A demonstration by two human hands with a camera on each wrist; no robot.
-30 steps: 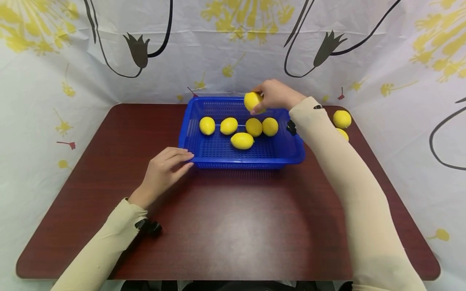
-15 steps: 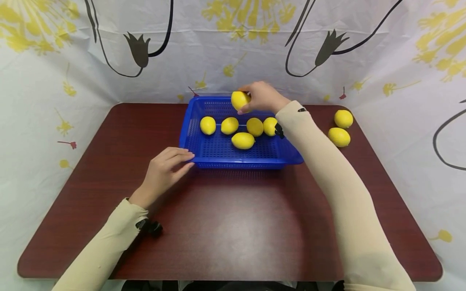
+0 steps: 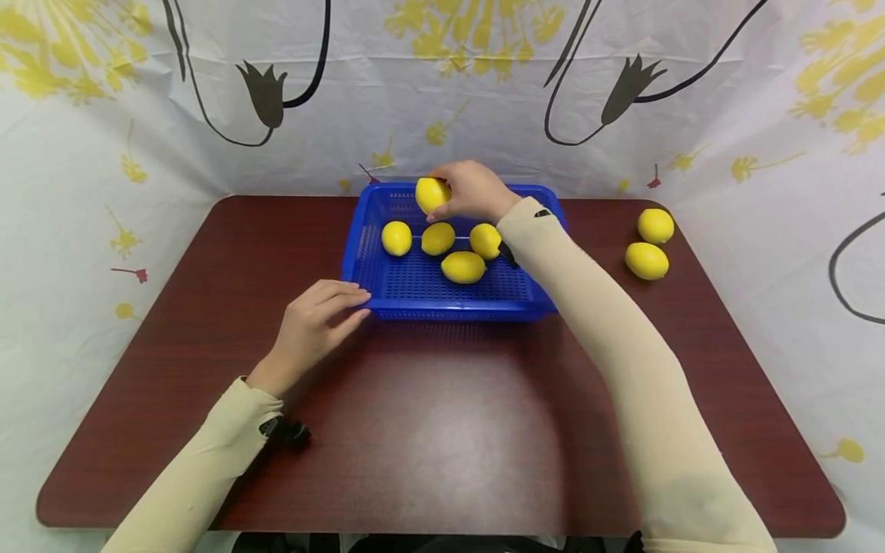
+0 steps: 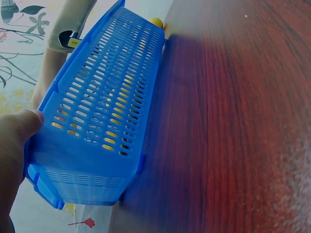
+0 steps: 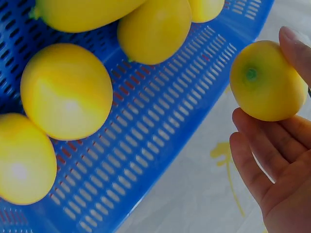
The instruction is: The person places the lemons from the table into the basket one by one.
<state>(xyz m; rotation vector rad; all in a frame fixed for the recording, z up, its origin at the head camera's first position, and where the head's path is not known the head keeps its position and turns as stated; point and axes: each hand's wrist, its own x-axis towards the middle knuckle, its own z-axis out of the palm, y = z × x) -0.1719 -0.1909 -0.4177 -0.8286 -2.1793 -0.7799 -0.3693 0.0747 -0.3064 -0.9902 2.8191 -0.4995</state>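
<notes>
Between thumb and fingers, my right hand (image 3: 477,190) pinches a yellow lemon (image 3: 431,195), raised above the back part of the blue perforated basket (image 3: 452,305). The right wrist view shows this lemon (image 5: 267,80) beyond the basket's rim, its green stem spot facing the camera. Several lemons lie in the basket, one of them lengthwise (image 3: 463,267) near the front; my right forearm hides part of the right side. My left hand (image 3: 311,319) holds the basket's front left corner. In the left wrist view its thumb (image 4: 29,122) lies against the rim; its other fingers are mostly hidden.
Two more lemons, one farther back (image 3: 655,226) and one nearer (image 3: 646,261), lie on the dark red-brown table (image 3: 442,430) right of the basket. A white patterned cloth (image 3: 442,92) hangs behind and beside the table.
My right hand has moved left over the basket with the lemon, uncovering the two lemons on the table and covering one in the basket. My left hand keeps its place.
</notes>
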